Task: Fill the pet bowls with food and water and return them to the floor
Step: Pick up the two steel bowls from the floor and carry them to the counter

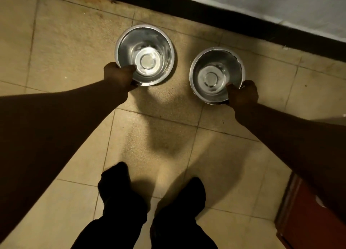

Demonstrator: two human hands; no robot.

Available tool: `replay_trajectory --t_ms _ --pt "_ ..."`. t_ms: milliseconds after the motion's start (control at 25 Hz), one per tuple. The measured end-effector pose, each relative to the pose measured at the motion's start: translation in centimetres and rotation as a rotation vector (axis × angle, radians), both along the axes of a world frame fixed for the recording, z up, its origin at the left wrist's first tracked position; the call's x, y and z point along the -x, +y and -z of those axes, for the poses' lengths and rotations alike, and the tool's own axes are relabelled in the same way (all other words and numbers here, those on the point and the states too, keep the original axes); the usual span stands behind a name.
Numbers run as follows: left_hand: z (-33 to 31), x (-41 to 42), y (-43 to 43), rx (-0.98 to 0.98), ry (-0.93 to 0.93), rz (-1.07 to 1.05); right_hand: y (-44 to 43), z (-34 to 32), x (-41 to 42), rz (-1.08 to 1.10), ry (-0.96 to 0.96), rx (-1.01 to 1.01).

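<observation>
Beige floor tiles with dark joints fill the view, and a black skirting board runs along the far edge of the floor under a pale wall. Two steel bowls stand near that far edge, well apart from each other, and both look empty (no food or water is visible in them). The left hand is closed on the near rim of the left bowl, with the thumb inside the bowl and the other fingers under the rim. The right hand holds the near rim of the right bowl in the same way. Whether the bowls rest on the tiles or are already a little lifted cannot be told. The step in hand seems to be the very first one, picking up the bowls for filling. The next move probably calls for lifting both bowls level and carrying them to the food and the water.
</observation>
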State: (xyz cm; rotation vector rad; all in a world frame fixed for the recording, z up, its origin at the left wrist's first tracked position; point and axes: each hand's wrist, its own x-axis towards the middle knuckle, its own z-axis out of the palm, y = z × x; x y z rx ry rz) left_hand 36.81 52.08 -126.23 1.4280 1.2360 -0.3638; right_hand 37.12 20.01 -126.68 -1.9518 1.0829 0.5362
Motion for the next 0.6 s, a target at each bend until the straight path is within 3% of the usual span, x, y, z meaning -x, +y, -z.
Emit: replay_trajectory --t_ms 160,280,400,600 --pt "-0.4 -0.1 -0.5 -0.026 -0.047 -0.040 0.4 -0.2 -0.7 0.056 -0.027 -0.054" --pt "-3.6 1.2 -1.0 0.001 -0.077 -0.199 0.7 -3.0 -0.2 0.084 -0.053 -0.073" --pt "-10.3 2.9 -1.6 0.023 -0.165 -0.318 1.0 -8.6 1.0 0.165 -0.115 -0.112" --pt "-25.1 4.6 -1.2 0.059 -0.292 -0.294 1.4 -23.2 4.1 0.311 -0.258 -0.190"
